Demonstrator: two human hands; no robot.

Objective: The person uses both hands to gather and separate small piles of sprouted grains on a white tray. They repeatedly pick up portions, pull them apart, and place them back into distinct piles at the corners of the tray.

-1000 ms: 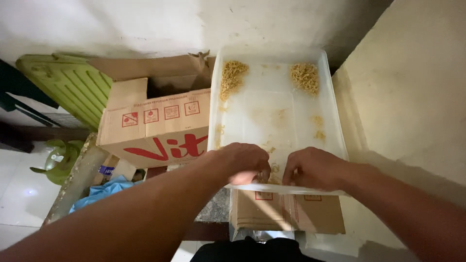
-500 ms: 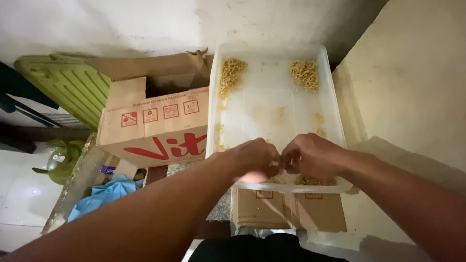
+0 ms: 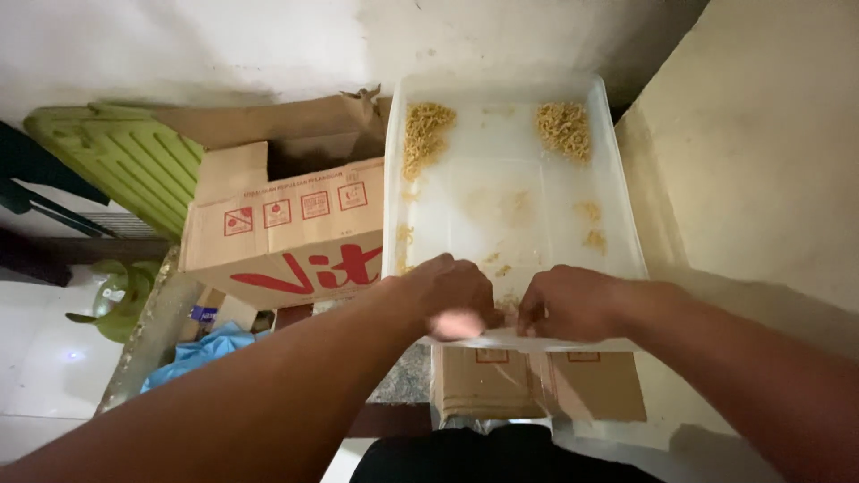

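Plastic tub (image 3: pixel 626 224), 2 hands (image 3: pixel 510 304), 3 cardboard boxes (image 3: pixel 295 233)

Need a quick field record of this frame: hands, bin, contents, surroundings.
left hand: at the near rim of the clear plastic bin, fingers curled; what it grips is hidden
right hand: close beside the left, at the same rim
bin contents: yellowish noodle clumps in the far corners, crumbs scattered between
left of bin: open cardboard box with red lettering
far left: green plastic panel
under near rim: smaller cardboard box
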